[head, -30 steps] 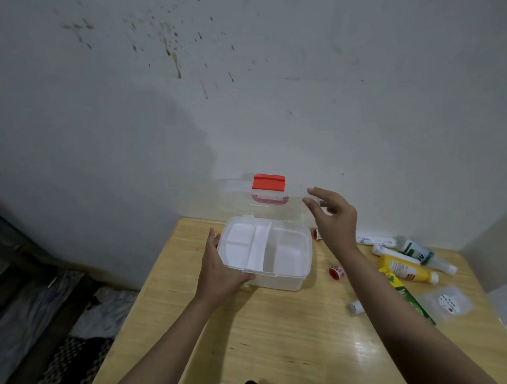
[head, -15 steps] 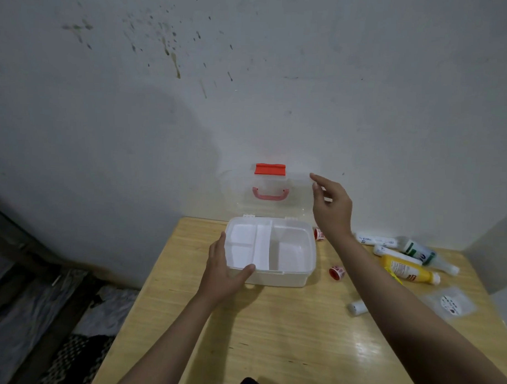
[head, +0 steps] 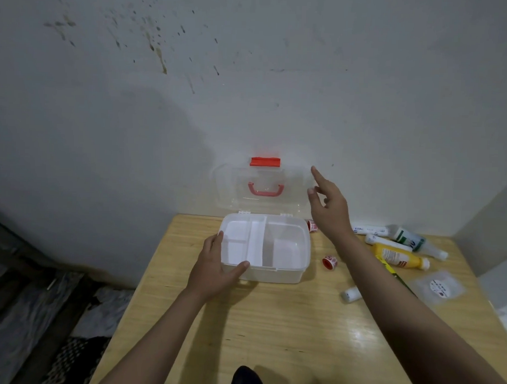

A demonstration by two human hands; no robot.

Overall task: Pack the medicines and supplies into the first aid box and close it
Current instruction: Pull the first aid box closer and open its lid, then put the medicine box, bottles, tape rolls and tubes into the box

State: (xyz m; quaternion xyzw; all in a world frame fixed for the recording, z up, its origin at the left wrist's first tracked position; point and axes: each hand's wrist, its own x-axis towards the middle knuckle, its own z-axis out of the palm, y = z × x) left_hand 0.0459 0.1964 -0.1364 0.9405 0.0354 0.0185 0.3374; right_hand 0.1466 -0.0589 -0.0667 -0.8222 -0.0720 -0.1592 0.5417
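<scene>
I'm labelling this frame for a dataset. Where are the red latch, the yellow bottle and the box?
red latch (head: 265, 161): head view, middle of the latch.
yellow bottle (head: 396, 256): head view, on its label.
box (head: 272, 275): head view, front wall.

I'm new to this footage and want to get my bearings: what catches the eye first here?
The open white box sits at the far edge of the wooden table, its clear lid with a red latch upright against the wall. The left hand holds its near left corner; the right hand is raised by the lid's right edge. A yellow bottle and a white tube lie right of the box.
</scene>
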